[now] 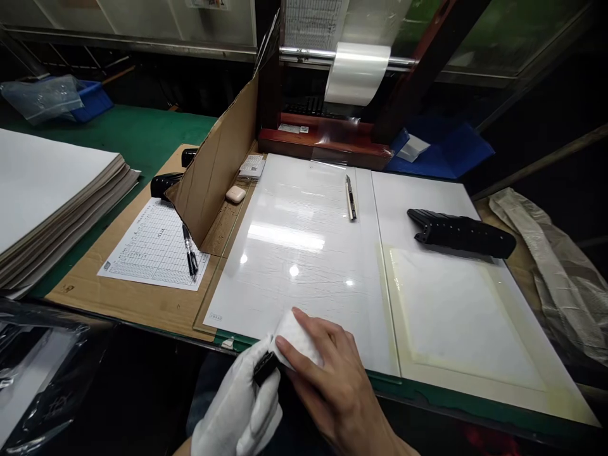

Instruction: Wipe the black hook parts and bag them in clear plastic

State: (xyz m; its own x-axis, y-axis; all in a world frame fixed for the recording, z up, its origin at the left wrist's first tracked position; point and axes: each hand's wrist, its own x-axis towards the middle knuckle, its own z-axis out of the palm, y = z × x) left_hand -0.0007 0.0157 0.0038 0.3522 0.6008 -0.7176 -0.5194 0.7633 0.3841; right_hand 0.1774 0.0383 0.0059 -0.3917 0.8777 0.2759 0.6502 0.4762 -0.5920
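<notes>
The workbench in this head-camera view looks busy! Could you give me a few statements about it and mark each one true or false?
The left hand wears a white glove: true.

The right hand holds a roll of tape: false, it grips a white pad.

A craft knife stands upright in a cup: false, it lies on a white glossy sheet.

A black pen lies on a printed form: true.

A roll of clear film hangs on a metal bar: true.
</notes>
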